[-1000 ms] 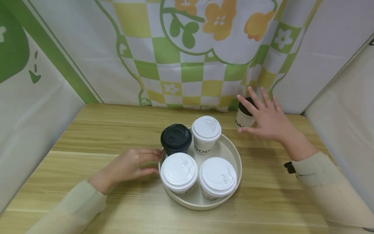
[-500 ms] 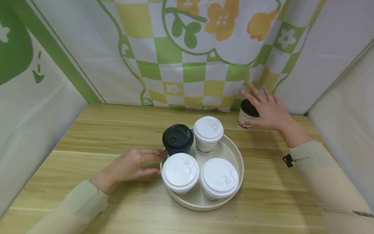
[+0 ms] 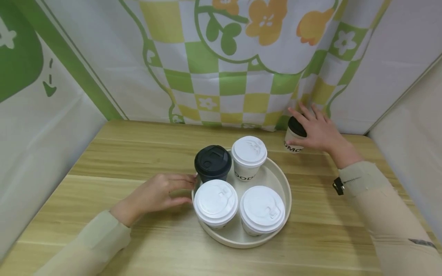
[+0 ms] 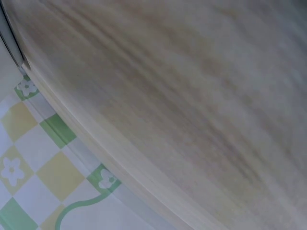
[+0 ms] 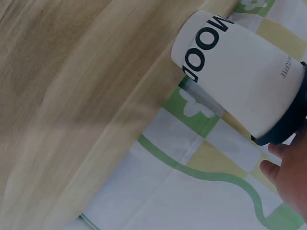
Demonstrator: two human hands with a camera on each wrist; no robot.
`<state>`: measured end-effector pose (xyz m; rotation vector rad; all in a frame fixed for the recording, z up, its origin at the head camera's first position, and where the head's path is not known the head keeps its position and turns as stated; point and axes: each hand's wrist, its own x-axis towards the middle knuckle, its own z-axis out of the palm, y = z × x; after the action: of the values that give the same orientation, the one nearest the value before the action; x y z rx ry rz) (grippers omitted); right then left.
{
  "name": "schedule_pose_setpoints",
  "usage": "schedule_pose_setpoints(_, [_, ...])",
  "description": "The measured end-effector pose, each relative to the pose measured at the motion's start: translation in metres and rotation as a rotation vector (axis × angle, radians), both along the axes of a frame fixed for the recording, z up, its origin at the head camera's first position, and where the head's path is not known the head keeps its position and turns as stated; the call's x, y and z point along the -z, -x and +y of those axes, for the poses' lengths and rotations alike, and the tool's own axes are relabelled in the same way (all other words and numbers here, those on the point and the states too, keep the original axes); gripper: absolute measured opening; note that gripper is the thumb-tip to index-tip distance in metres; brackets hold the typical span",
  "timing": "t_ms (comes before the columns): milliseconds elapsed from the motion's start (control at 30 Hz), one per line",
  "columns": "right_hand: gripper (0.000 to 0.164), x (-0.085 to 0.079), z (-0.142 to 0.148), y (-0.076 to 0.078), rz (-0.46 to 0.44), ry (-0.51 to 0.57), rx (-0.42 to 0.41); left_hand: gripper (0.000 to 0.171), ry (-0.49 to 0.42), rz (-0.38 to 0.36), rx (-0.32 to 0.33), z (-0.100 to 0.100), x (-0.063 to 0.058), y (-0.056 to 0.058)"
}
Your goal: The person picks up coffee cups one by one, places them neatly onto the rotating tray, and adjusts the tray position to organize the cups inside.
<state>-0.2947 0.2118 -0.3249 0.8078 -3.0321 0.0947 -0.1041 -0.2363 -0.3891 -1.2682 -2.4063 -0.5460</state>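
A round cream tray (image 3: 274,180) bears several lidded paper cups: a black-lidded cup (image 3: 213,163), a white-lidded cup (image 3: 249,157) behind and two more white-lidded cups in front. My left hand (image 3: 157,195) touches the tray's left rim with its fingertips, its fingers fairly straight; the tips are partly hidden behind the tray and cups. My right hand (image 3: 319,132) spreads its fingers over and beside a white cup with a black lid (image 5: 240,79), which stands upright on the table apart from the tray. In the right wrist view, fingers (image 5: 270,168) show close to that lid.
The wooden table (image 3: 138,153) meets a checkered green and yellow curtain (image 3: 233,84) right behind the lone cup. White fabric walls (image 3: 45,126) close in the left and right sides. Only tabletop and curtain show in the left wrist view.
My right hand has come closer around the lone cup, its fingers less spread than before. My left hand keeps its place at the tray. The whole view has shifted slightly.
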Motion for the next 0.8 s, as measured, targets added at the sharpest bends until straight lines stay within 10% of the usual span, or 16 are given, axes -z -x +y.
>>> schedule_pose_setpoints(800, [0.084,0.0092,0.0051,0.0044,0.017,0.079,-0.047,0.038,0.006,-0.008,-0.002,-0.0003,-0.0005,-0.0002])
